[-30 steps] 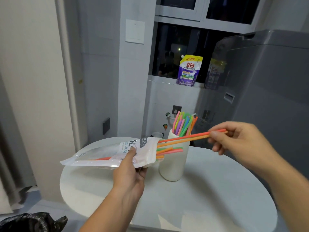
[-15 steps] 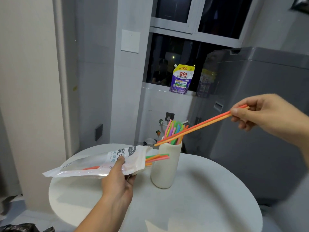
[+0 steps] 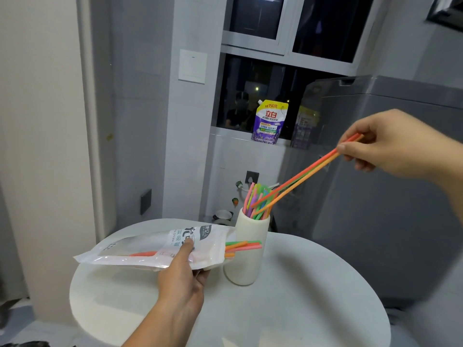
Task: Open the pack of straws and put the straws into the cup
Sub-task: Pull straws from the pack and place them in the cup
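Left hand [image 3: 183, 279] gripped the straw pack [image 3: 155, 249]: thumb pressed on the printed top face, fingers curled under. The pack was off the table [image 3: 288, 309], roughly level, its open end pointing right toward the cup [image 3: 244, 269]. A handful of straws [image 3: 243, 246] (green, orange, pink) stuck out of that open end and crossed in front of the cup's upper wall. I couldn't tell whether they touched it. One orange-red straw showed through the clear part of the pack.

Right hand [image 3: 395, 146] was up and to the right of the cup, pinching a small bunch of straws [image 3: 300, 177] near their top ends between thumb and fingertips. Looked like three: red, green, orange. The bunch slanted down-left, with the lower ends at the cup mouth, overlapping the straws already standing there [image 3: 256, 201]. I couldn't tell whether those tips were inside the rim or just in front of it.

The cup was white and tall, and it stood upright on the round white table, right of the pack. The straws in it were mixed colours, leaning and fanned out above the rim.

Behind the table, a purple detergent pouch [image 3: 270, 122] stood on the sill of a dark window [image 3: 260, 28]. A grey washing machine [image 3: 400, 209] was on the right. A white wall switch [image 3: 192, 66] sat on the grey column, and a dark socket plate [image 3: 145, 201] lower on the wall.
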Demonstrator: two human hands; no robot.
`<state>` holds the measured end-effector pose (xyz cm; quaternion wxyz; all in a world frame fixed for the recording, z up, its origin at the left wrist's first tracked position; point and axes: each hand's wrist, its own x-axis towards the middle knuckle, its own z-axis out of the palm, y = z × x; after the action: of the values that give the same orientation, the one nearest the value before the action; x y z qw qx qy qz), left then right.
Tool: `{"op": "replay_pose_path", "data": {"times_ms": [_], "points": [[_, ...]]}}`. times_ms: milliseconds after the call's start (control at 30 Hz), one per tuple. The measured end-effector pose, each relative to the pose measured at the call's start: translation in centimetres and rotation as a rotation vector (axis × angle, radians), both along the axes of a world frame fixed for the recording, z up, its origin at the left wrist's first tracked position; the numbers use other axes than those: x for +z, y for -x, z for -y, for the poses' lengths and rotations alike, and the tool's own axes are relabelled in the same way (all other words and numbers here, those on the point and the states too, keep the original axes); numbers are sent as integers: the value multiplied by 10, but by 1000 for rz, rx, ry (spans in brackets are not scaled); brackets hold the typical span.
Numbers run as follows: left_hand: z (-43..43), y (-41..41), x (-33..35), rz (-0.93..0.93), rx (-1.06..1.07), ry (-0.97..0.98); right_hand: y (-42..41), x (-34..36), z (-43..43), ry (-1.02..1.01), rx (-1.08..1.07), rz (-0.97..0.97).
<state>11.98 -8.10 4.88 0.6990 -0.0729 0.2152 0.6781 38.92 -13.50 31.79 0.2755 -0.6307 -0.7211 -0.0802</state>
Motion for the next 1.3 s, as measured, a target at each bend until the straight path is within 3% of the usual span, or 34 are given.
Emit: {"op": "replay_pose_path", "data": {"times_ms": [767,967,1167,1233,1300], "points": [[-1,-1,-4,-39,-21,14,72,-22,-67,326,-2,307],[-1,-4,-4,-56,-19,7,93,-64,-80,389,-10,416],[-1,-2,-5,-66,-18,-6,89,-118,-80,512,38,319],[-1,-1,-4,-90,-19,-16,87,-123,-76,433,41,219],[-1,1,-3,-118,-17,-37,88,-126,-65,115,42,42]]}}
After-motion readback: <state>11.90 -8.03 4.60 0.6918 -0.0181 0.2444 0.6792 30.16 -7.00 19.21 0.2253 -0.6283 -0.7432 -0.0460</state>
